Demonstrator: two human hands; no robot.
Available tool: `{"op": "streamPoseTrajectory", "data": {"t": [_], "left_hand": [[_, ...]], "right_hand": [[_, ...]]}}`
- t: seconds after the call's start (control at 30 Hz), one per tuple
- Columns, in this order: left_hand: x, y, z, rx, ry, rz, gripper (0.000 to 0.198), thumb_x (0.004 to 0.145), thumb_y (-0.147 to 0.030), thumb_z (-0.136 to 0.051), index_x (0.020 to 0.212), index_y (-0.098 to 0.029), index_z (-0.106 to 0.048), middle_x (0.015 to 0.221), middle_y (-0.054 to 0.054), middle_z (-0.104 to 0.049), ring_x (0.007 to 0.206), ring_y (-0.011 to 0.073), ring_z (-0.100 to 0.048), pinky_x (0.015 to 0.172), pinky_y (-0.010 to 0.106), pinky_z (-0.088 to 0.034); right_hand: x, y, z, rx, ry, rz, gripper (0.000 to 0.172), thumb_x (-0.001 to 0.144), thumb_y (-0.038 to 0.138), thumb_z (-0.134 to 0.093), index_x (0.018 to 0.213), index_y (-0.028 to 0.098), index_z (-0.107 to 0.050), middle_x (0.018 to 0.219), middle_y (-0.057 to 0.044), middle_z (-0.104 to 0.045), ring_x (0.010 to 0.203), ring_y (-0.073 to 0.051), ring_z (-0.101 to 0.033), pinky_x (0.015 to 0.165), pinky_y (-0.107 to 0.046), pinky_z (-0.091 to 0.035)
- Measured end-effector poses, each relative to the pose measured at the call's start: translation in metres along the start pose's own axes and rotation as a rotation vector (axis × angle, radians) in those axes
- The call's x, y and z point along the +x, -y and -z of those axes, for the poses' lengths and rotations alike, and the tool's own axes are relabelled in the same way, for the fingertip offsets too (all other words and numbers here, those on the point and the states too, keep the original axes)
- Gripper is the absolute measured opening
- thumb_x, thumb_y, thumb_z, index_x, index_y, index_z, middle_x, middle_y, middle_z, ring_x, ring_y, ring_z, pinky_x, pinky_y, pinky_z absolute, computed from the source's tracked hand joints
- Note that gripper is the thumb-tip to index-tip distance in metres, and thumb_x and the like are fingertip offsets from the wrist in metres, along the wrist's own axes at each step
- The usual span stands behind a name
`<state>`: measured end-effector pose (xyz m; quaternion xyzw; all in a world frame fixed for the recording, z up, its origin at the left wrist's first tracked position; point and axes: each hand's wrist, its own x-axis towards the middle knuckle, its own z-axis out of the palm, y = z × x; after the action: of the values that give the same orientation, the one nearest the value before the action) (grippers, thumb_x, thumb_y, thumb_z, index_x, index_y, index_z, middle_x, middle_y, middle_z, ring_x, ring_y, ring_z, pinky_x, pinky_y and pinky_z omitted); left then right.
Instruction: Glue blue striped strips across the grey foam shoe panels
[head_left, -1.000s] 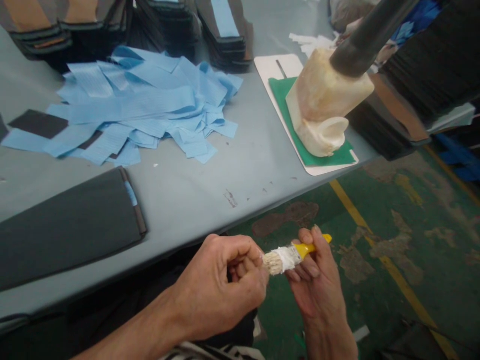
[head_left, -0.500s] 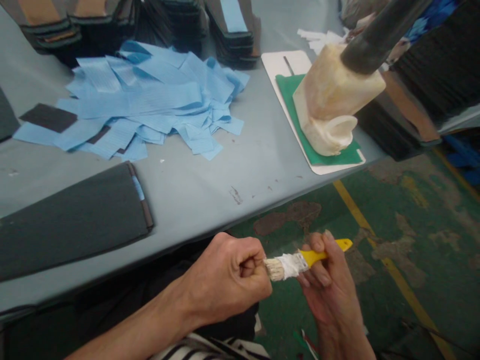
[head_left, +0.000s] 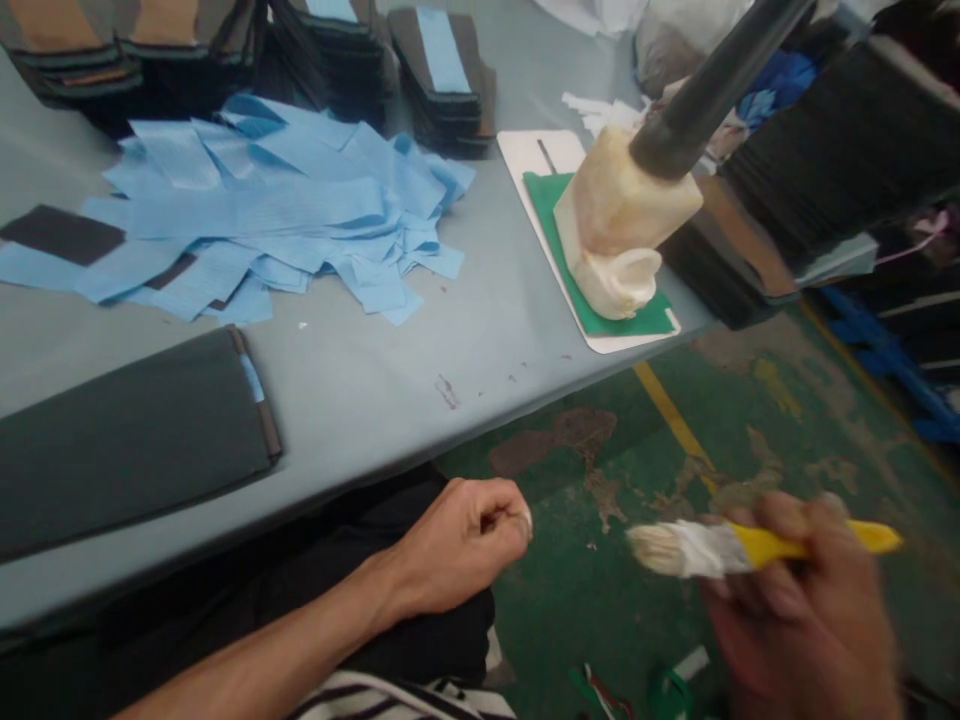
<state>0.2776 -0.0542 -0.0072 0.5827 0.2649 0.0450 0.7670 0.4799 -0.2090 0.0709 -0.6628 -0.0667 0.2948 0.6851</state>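
Brush: one
Hands: two
Container: one
Green sheet: one
Blue strips left of container: many (too heaped to count)

Soft, flat light; right hand blurred; upper right seems murky.

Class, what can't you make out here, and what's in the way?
In the head view:
Inside of the left hand: hidden by its own curl.
Right hand: detail blurred.
Paintbrush: part of its handle, hidden by that hand.
Dark folded piece: one end, cut off by left edge.
Dark tube: upper end, cut off by top edge.
Green sheet: middle, covered by the yellowed container.
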Motion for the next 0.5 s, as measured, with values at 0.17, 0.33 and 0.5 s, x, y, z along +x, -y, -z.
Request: {"op": "streamPoseTrajectory", "data": {"t": [0.17,0.33,0.5], "left_hand": [[-0.011,-0.01,0.006,-0.272,0.144,-0.027,0.045,0.098,-0.064,-0.054,0.082,-0.023,-0.048,0.062,-0.008,-0.043,0.058,0.011,-0.036,0.058,0.026,-0.03],[-0.016,-0.011,0.016,-0.439,0.191,-0.061,0.05,0.101,-0.068,-0.06,0.089,-0.02,-0.056,0.063,-0.006,-0.049,0.06,0.011,-0.04,0.064,0.026,-0.034],[-0.018,-0.011,0.016,-0.618,0.23,-0.047,0.045,0.101,-0.059,-0.067,0.085,-0.019,-0.057,0.061,-0.006,-0.048,0.057,0.0094,-0.041,0.061,0.024,-0.036]], "right_hand": [[-0.007,-0.034,-0.059,0.073,-0.051,0.058,0.051,0.08,0.066,-0.088,0.074,0.023,-0.061,0.042,0.011,-0.035,0.037,-0.006,-0.03,0.041,-0.016,-0.041],[-0.01,-0.039,-0.062,0.026,0.059,0.145,0.046,0.085,0.066,-0.084,0.077,0.023,-0.069,0.045,0.008,-0.04,0.041,-0.007,-0.037,0.045,-0.016,-0.04],[-0.013,-0.037,-0.061,-0.06,0.083,0.265,0.035,0.094,0.058,-0.079,0.084,0.025,-0.073,0.048,0.007,-0.046,0.043,-0.007,-0.043,0.049,-0.018,-0.041]]}}
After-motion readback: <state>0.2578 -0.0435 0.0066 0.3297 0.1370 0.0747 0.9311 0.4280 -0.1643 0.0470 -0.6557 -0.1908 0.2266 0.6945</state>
